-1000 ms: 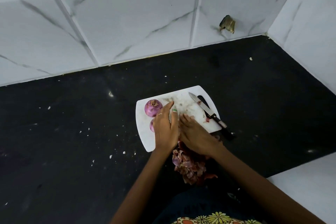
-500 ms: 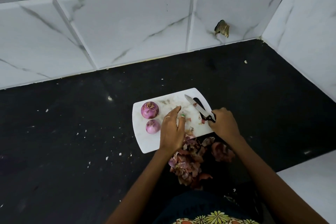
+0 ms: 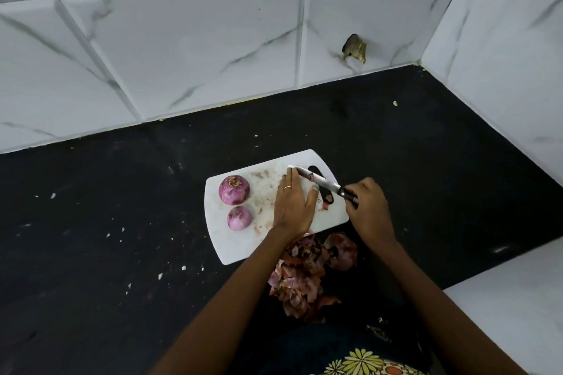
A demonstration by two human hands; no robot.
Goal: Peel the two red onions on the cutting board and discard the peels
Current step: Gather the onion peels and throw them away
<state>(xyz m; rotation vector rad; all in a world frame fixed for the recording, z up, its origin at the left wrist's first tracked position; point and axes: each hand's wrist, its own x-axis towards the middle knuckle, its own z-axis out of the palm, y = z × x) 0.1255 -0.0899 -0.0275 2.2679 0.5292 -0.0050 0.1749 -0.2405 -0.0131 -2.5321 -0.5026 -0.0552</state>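
Flatly, the cutting board [image 3: 243,240] is pressed by the left hand [image 3: 293,207] with straight fingers while the knife [image 3: 316,180] is gripped by the right hand [image 3: 367,207].

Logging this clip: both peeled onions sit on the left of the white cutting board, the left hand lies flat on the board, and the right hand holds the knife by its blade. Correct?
Not quite. The head view shows the right hand gripping the knife by its black handle, not its blade. The rest stands: both onions sit on the left of the cutting board, and the left hand lies flat on it.
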